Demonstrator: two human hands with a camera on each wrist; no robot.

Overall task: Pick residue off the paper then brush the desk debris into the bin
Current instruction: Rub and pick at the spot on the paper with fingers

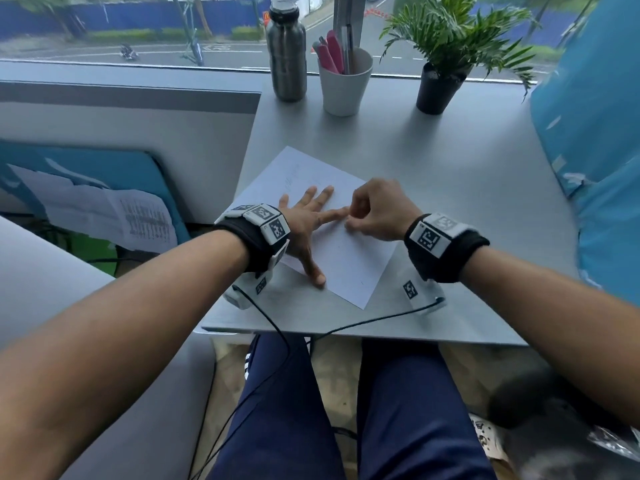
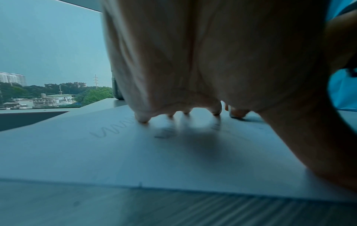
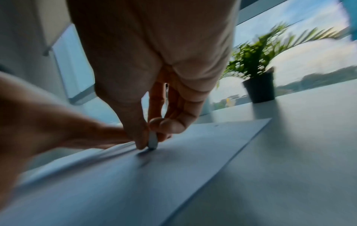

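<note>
Left hand [image 1: 304, 223] flat, fingers spread, pinning paper [image 1: 349, 261]; right hand [image 1: 377, 213] pinches small pale eraser [image 3: 152, 141] upright on sheet — best short, light strokes away from pinning fingers.

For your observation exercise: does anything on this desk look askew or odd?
The paper lies skewed to the desk edge, pinned by the flat left hand. The right hand pinches a small pale object against it.

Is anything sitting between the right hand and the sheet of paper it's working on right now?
Nothing visible does. The right hand is already down on the white sheet of paper, pinching a small pale eraser-like piece against it. The left hand lies spread flat beside it, fingertips close, not under the pinch.
</note>
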